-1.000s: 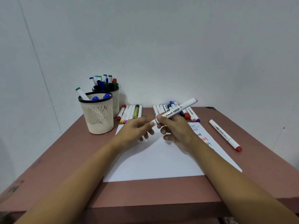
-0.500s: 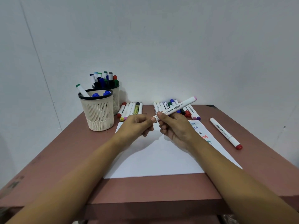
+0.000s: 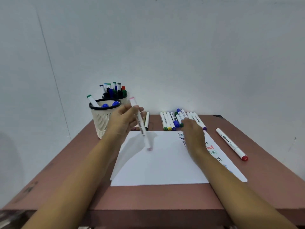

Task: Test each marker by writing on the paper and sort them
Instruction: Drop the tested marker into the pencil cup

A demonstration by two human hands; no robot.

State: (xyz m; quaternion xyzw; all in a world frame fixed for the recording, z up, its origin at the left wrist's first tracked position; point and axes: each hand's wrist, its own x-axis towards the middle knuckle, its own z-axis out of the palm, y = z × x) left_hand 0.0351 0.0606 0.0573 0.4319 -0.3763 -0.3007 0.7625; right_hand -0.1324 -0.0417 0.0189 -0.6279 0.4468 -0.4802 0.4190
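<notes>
A person's left hand (image 3: pixel 123 120) grips a white marker with a pink cap (image 3: pixel 140 124) by its upper barrel. The marker is tilted, pink end up and lower end down over the sheet of paper (image 3: pixel 161 162); it is blurred, and whether the tip touches the sheet cannot be told. The right hand (image 3: pixel 192 129) reaches across the paper's far right corner to a row of markers (image 3: pixel 170 120) lying side by side at the back of the table (image 3: pixel 264 179). Its fingertips are among them, and whether they have closed on one cannot be told. Beneath that wrist, the word "Test" (image 3: pixel 212 150) runs down the sheet's right side in several colours. A red-capped marker (image 3: pixel 231 143) lies alone on the table to the right of the paper. Behind the left hand lie a few more markers (image 3: pixel 147 119). Further left stand two mesh cups, the nearer cup (image 3: pixel 102 123) holding three markers, the farther cup (image 3: pixel 123 99) packed with them.
</notes>
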